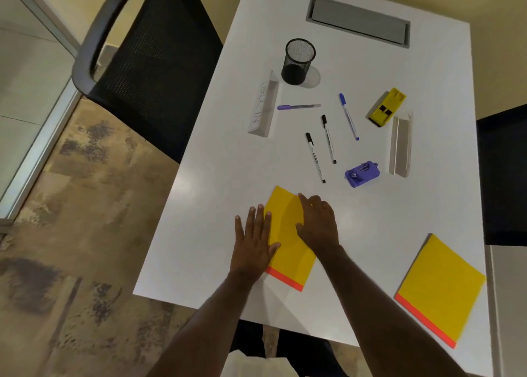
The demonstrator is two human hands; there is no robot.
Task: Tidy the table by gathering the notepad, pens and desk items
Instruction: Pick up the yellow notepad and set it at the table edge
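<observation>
A yellow notepad (288, 222) with an orange edge lies near the front of the white table (399, 205). My left hand (253, 242) rests flat on its left side, fingers spread. My right hand (318, 222) lies over its right half, fingers bent on the cover. A second yellow notepad (440, 288) sits at the front right. Farther back lie two black-capped pens (315, 157) (328, 138), a blue-capped pen (349, 116) and a purple pen (298, 107). A black mesh pen cup (298, 61) stands upright behind them.
A purple sharpener-like item (362, 174), a yellow stapler-like item (387, 107) and two grey name-plate holders (263, 107) (400, 145) lie on the table. A grey cable hatch (358, 20) is at the back. A black mesh chair (148, 63) stands at the left.
</observation>
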